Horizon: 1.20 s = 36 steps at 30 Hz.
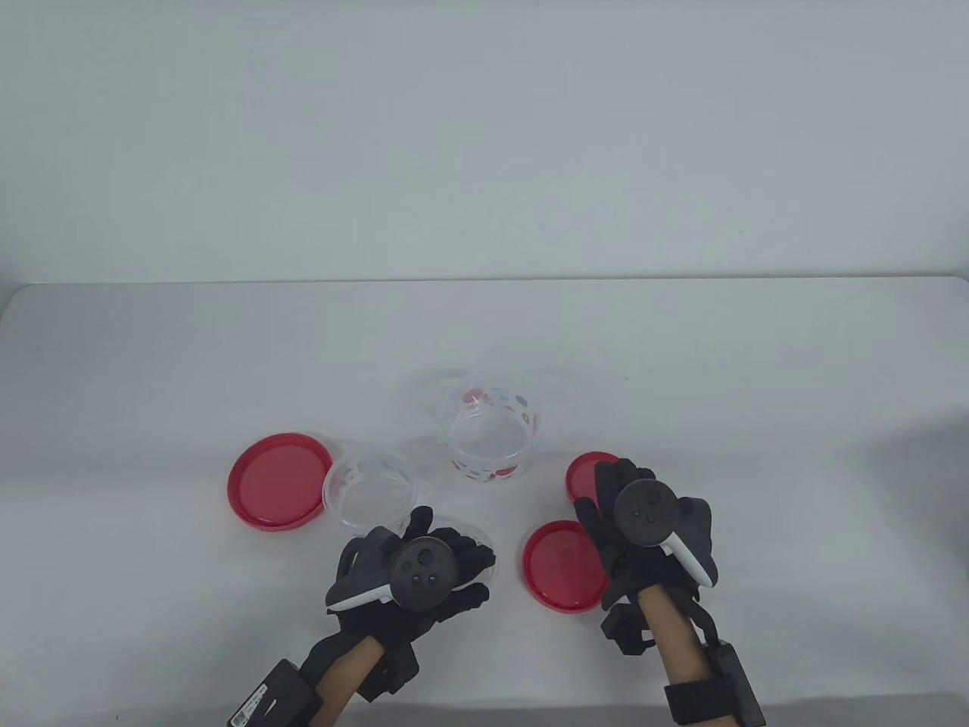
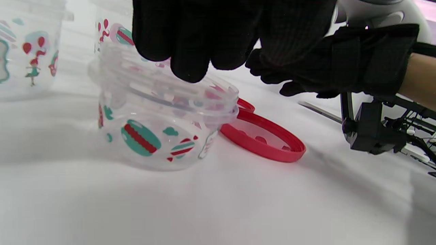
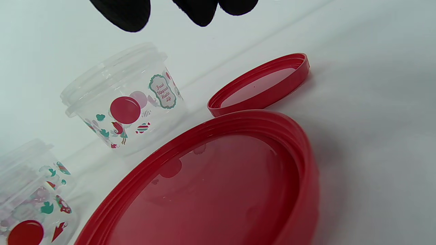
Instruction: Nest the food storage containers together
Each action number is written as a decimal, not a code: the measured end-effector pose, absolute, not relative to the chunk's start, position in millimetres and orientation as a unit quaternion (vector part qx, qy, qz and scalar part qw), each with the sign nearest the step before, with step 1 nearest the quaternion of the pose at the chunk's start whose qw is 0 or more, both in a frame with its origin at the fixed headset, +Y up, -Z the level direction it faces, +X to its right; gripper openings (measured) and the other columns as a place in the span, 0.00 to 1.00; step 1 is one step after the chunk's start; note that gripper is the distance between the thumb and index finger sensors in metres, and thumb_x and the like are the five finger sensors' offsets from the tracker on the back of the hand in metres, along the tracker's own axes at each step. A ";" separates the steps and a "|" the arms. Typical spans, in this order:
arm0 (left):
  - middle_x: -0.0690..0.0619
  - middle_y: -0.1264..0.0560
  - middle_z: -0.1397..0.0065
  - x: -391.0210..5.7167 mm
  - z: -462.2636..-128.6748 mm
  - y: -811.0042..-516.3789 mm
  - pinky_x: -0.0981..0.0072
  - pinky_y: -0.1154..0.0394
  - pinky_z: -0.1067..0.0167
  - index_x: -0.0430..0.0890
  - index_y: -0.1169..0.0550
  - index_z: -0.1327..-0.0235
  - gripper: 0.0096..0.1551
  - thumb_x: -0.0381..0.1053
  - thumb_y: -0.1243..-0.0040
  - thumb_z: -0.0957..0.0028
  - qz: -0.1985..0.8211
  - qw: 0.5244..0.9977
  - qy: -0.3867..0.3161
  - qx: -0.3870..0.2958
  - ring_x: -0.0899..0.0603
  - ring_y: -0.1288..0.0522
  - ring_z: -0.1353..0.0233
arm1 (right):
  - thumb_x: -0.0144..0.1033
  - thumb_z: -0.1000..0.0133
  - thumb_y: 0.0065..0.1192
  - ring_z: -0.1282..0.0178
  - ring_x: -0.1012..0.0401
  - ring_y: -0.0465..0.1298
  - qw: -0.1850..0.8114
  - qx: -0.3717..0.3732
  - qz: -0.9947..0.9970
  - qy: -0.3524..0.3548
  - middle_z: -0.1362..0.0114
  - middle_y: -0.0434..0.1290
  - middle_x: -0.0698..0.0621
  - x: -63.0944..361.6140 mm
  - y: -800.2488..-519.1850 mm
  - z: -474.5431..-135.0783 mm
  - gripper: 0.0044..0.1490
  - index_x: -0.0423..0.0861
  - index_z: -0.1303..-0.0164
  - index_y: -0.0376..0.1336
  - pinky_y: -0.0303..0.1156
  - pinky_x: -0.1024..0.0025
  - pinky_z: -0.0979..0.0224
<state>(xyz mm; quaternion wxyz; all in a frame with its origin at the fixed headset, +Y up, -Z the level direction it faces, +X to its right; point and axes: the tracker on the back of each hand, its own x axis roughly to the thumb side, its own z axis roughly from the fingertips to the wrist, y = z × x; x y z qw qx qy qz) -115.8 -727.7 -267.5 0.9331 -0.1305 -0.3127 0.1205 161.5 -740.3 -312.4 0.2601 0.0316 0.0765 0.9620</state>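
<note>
One clear tub (image 2: pixel 163 126) is touched at its rim by the bunched fingertips (image 2: pixel 189 64) of the left hand (image 1: pixel 412 572). Whether it is pinched cannot be told. The right hand (image 1: pixel 643 530) is held over two red lids (image 1: pixel 564 564), fingers loosely curled.

Clear plastic containers (image 1: pixel 490 438), printed with red balloons, teal clouds and red-and-teal striped sweets. Under the left hand (image 1: pixel 412 572), the same print on another clear container (image 2: pixel 160 129). Solid red lids (image 1: pixel 564 564), one by the right hand (image 1: pixel 643 538). Black gloves on both. White table (image 1: pixel 151 363).
</note>
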 end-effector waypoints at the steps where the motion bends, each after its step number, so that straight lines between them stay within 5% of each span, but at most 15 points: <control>1: 0.46 0.28 0.17 -114.7 -267.6 -729.2 0.46 0.63 0.19 0.49 0.30 0.18 0.33 0.59 0.46 0.35 0.117 0.932 -0.314 -0.135 0.34 0.36 0.18 | 0.48 0.31 0.45 0.19 0.36 0.38 0.260 0.032 0.962 0.077 0.13 0.39 0.36 161.4 -740.4 -312.4 0.42 0.38 0.14 0.42 0.39 0.31 0.28; 9: 0.46 0.24 0.20 -109.8 -268.6 -736.6 0.45 0.58 0.18 0.49 0.29 0.20 0.28 0.52 0.47 0.32 0.100 0.931 -0.314 -0.157 0.34 0.32 0.20 | 0.48 0.31 0.45 0.19 0.36 0.38 0.288 0.039 0.954 0.069 0.13 0.39 0.35 158.9 -728.0 -309.0 0.42 0.38 0.13 0.42 0.39 0.31 0.28; 15: 0.44 0.26 0.19 -111.3 -271.5 -743.4 0.44 0.58 0.19 0.48 0.30 0.18 0.33 0.59 0.50 0.34 0.112 0.925 -0.313 -0.185 0.33 0.33 0.20 | 0.48 0.31 0.44 0.19 0.36 0.37 0.357 0.048 0.929 0.083 0.13 0.38 0.35 161.0 -710.7 -310.0 0.43 0.37 0.13 0.41 0.39 0.31 0.28; 20: 0.44 0.28 0.17 -110.4 -271.9 -745.0 0.43 0.59 0.19 0.48 0.32 0.16 0.37 0.62 0.48 0.36 0.119 0.920 -0.319 -0.197 0.33 0.35 0.18 | 0.48 0.31 0.44 0.19 0.36 0.38 0.344 0.029 0.937 0.048 0.13 0.38 0.35 173.2 -734.9 -316.9 0.43 0.37 0.14 0.41 0.40 0.32 0.29; 22: 0.45 0.28 0.16 -108.7 -272.2 -750.5 0.42 0.60 0.20 0.49 0.33 0.16 0.36 0.61 0.47 0.35 0.112 0.917 -0.318 -0.213 0.33 0.36 0.17 | 0.48 0.31 0.44 0.19 0.36 0.37 0.336 0.030 0.937 0.092 0.13 0.38 0.35 179.8 -739.8 -314.7 0.43 0.37 0.14 0.41 0.39 0.32 0.28; 36: 0.44 0.27 0.18 -103.9 -269.4 -755.1 0.34 0.62 0.22 0.46 0.32 0.18 0.30 0.53 0.50 0.32 0.110 0.912 -0.328 -0.219 0.33 0.35 0.18 | 0.48 0.31 0.44 0.19 0.36 0.38 0.350 0.024 0.932 0.090 0.14 0.38 0.34 181.4 -743.0 -310.8 0.43 0.37 0.14 0.41 0.40 0.32 0.28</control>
